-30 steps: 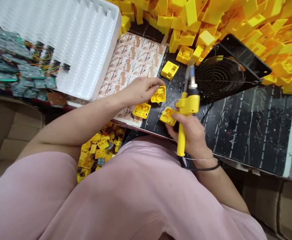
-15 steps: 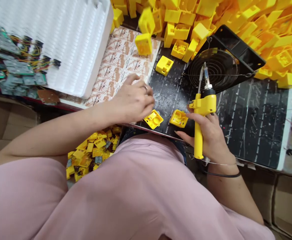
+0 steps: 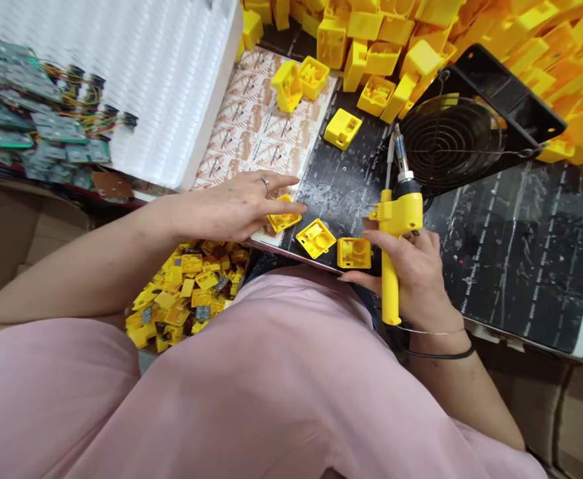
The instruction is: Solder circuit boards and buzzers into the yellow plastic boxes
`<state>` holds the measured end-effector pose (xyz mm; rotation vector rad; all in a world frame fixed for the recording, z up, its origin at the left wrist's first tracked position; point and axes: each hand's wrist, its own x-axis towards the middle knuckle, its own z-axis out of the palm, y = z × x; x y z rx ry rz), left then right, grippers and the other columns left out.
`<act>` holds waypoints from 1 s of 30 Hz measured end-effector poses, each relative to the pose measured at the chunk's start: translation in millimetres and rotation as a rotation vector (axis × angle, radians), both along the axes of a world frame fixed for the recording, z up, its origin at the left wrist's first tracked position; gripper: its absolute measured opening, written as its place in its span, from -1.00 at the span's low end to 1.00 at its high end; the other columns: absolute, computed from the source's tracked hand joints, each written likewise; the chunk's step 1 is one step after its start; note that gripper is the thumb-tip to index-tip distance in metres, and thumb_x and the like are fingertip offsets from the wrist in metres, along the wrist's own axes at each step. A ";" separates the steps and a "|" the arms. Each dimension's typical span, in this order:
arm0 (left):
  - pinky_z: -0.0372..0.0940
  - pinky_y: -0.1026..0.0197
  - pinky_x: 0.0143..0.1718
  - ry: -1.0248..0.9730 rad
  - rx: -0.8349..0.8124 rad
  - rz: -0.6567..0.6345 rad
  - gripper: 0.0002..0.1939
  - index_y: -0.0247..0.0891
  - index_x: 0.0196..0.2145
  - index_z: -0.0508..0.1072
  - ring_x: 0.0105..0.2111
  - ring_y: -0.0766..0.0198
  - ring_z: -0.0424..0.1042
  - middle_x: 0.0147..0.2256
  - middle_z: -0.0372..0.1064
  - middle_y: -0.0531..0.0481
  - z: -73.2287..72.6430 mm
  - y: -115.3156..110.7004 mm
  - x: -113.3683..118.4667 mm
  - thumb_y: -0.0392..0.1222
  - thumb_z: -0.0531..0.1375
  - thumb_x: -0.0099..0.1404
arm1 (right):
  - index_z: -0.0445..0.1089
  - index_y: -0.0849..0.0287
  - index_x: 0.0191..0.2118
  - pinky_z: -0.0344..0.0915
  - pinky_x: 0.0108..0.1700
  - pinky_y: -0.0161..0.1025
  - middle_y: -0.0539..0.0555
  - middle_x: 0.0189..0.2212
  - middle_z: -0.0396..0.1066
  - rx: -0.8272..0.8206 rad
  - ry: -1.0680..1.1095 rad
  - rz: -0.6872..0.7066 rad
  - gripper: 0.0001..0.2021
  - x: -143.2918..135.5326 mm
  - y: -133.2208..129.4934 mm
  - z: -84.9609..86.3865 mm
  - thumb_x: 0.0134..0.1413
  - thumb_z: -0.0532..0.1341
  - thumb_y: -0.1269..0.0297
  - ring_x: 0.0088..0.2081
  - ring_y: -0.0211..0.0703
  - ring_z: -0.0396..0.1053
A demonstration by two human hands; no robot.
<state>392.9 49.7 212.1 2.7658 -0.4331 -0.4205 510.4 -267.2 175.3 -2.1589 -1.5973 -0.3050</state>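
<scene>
grips a yellow soldering gun in the right hand, aimed toward the far side, just left of a black fan. holds the left hand open, with fingers extended across the left case; cannot tell whether touching. finds the middle case between both hands, open side up. sees the right case just left of the soldering gun, close to the right hand. notes two more cases farther off, on a patterned sheet.
</scene>
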 end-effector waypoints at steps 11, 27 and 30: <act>0.16 0.04 0.37 -0.087 -0.157 -0.149 -0.32 -0.23 0.49 0.04 0.38 0.06 0.22 0.41 0.15 -0.28 -18.3 -19.1 0.2 -0.31 0.00 0.47 | 0.29 0.05 0.24 0.52 -0.08 -0.11 0.10 -0.17 0.54 0.028 0.172 0.047 -0.48 -9.1 11.5 -6.8 0.26 0.36 0.06 -0.11 0.01 0.55; 0.25 -0.12 0.23 -0.426 0.057 0.131 -0.36 -0.36 0.34 0.34 0.22 -0.07 0.37 0.27 0.37 -0.35 -34.9 -52.8 16.4 0.13 0.15 0.50 | 0.12 -0.09 0.46 0.60 -0.23 -0.04 0.12 0.03 0.58 0.181 -0.074 -0.004 -0.23 29.6 7.1 -34.2 0.21 0.37 -0.03 -0.17 0.11 0.64; 0.31 -0.02 0.03 -0.353 0.317 0.356 -0.68 -0.26 -0.08 0.59 -0.05 0.07 0.48 -0.07 0.59 -0.14 -5.7 4.1 -3.4 -0.28 0.03 0.49 | 0.11 -0.15 0.46 0.62 -0.26 0.06 0.10 0.03 0.59 0.174 -0.119 -0.065 -0.16 25.2 1.9 -26.4 0.14 0.44 -0.01 -0.18 0.19 0.64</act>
